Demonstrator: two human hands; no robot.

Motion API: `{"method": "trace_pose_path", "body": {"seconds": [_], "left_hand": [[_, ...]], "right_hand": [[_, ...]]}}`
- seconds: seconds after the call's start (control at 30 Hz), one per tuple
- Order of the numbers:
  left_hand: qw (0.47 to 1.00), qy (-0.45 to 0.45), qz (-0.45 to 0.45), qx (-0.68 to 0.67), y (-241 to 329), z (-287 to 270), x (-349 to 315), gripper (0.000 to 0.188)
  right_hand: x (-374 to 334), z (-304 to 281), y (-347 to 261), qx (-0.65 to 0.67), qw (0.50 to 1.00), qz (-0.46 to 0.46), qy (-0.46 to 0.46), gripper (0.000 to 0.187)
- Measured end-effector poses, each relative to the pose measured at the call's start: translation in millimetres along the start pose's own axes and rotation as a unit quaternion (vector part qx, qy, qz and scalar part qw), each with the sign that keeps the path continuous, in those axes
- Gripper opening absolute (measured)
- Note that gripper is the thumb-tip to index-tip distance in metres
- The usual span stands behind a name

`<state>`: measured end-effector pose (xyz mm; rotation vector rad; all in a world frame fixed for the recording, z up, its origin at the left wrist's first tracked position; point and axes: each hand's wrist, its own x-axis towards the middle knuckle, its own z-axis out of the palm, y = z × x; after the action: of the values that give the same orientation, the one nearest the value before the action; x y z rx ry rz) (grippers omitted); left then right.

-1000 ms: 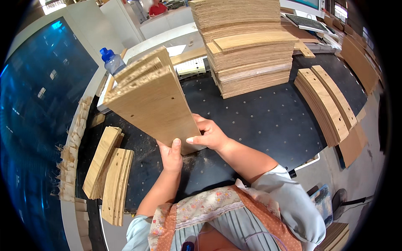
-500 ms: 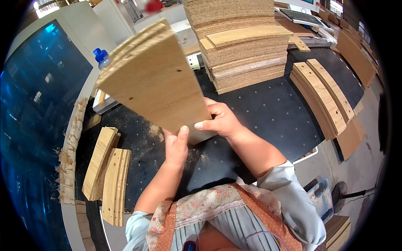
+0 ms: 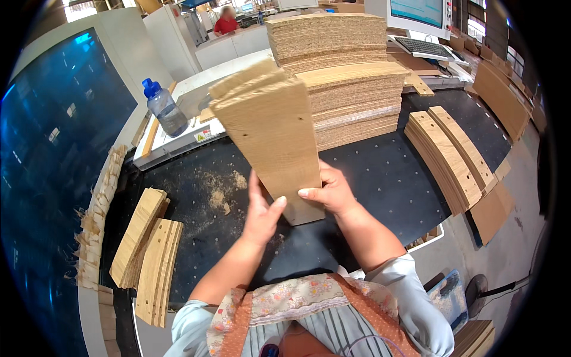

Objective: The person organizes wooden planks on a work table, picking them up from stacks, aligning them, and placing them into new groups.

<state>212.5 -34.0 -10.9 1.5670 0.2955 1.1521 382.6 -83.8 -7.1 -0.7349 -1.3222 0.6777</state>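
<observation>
A stack of wooden boards [image 3: 270, 134] stands upright between my two hands, its lower end at the black table. The front board has small drilled holes, and the tops of the boards behind it sit unevenly. My left hand [image 3: 262, 214] grips the lower left edge, thumb on the front face. On the lower right edge, my right hand [image 3: 332, 189] is closed with its thumb on the front too. The fingers behind the boards are partly hidden.
A tall pile of curved particleboard pieces [image 3: 357, 98] rises behind. Drilled curved boards are stacked at the right [image 3: 443, 154] and left [image 3: 157, 268]. Sawdust [image 3: 220, 196] lies on the black table [image 3: 380, 184]. A blue-capped bottle [image 3: 166, 110] stands back left; a person in red [image 3: 226, 25] is far off.
The boards have come down and to the right, turning more upright, with both hands still on them. My view has tilted up, showing more of the background.
</observation>
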Motion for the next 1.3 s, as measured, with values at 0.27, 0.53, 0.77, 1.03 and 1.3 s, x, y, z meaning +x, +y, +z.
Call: {"method": "trace_pose_path", "body": {"seconds": [0.27,0.53,0.77,1.03,1.3], "left_hand": [[0.938,0.337,0.082,-0.005,68,-120,-18,0.064],[0.914,0.404,0.024,-0.030,56,-154,-94,0.060],[0.899,0.432,0.067,0.016,79,-177,-141,0.053],[0.889,0.453,0.069,0.010,88,-166,-186,0.060],[0.872,0.489,0.026,0.006,92,-159,-226,0.058]], "right_hand": [[28,-21,-84,-0.538,0.819,-0.103,-0.169,0.017],[-21,-22,-41,-0.579,0.732,-0.053,-0.355,0.017],[-53,23,-48,-0.447,0.780,-0.056,-0.434,0.007],[19,50,26,-0.529,0.746,0.016,-0.404,0.019],[105,83,85,-0.598,0.734,0.003,-0.322,0.012]]}}
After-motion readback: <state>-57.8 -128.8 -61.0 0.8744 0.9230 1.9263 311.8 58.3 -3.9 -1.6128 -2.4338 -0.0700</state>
